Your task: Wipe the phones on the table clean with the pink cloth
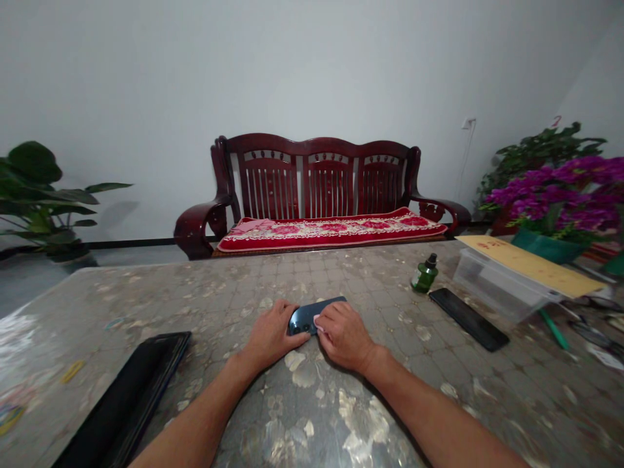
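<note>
A dark blue smartphone (308, 316) lies on the patterned tablecloth (312, 403), its back with the camera lenses facing up. My left hand (273, 331) grips the phone's left end, thumb along the near edge and fingers at the far edge. With fingers closed, my right hand (345, 331) presses a small pale pink wipe (318, 321) onto the phone's back. Most of that wipe is hidden under my fingers, so whether it is cloth or tissue I cannot tell. The phone's right part is partly covered by my right hand.
On the right are a green bottle (424, 274), a black phone (468, 318), a clear plastic box (502, 283) with a yellow envelope (531, 263) on top, and a green-handled tool (554, 330). A black case (124, 396) lies at the left. Beyond the table stands a wooden bench (322, 169).
</note>
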`<state>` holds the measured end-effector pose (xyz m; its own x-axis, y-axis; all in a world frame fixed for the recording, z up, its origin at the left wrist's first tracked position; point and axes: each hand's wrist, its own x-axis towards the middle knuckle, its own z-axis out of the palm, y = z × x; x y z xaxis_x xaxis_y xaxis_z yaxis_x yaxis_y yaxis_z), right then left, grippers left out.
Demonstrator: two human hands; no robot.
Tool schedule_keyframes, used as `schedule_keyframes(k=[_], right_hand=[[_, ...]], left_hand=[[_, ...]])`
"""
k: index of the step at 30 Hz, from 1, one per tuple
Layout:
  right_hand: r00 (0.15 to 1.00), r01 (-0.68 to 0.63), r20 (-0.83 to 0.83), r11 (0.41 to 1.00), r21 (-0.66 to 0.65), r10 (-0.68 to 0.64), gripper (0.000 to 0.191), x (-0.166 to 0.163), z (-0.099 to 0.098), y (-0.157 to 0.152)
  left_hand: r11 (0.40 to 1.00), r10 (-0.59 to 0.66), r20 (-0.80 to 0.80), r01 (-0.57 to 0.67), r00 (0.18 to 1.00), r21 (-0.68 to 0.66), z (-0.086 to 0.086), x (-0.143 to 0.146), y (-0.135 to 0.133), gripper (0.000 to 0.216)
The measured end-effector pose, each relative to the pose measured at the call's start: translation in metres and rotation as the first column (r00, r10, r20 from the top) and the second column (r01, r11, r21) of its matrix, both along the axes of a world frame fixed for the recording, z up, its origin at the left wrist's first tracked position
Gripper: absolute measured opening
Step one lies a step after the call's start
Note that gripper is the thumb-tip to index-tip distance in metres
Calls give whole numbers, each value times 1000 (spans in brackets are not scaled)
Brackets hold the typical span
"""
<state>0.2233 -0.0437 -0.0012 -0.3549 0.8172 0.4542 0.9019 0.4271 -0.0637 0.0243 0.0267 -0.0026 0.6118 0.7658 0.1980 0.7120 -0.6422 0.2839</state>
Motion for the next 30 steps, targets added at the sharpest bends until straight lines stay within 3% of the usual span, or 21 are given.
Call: schedule_keyframes(k=[3, 9, 17, 20, 26, 30], right_hand=[[999, 37, 11, 999, 8, -38, 12, 4, 1, 1], [969, 246, 4, 969, 1, -246, 14, 25, 3, 7], [1000, -2, -14, 1000, -13, 2, 11, 7, 1, 2], [999, 33, 5, 999, 4, -33, 13, 8, 1, 3], [970, 236, 52, 971, 35, -237, 14, 25, 2, 8], [987, 149, 61, 988, 46, -152, 13, 18, 2, 5]], left_hand=[[1000, 2, 5, -2, 1000, -1, -2, 0, 1, 45], [1000, 10, -5, -10, 1000, -4, -5, -2, 3, 51], [1000, 7, 1, -7, 1000, 9, -3, 0, 2, 48], [1000, 0, 0, 0, 1000, 13, -3, -1, 1, 48], [1000, 14, -12, -14, 1000, 1, -3, -2, 2, 53], [1000, 16, -6, -16, 1000, 2, -4, -2, 2, 52]])
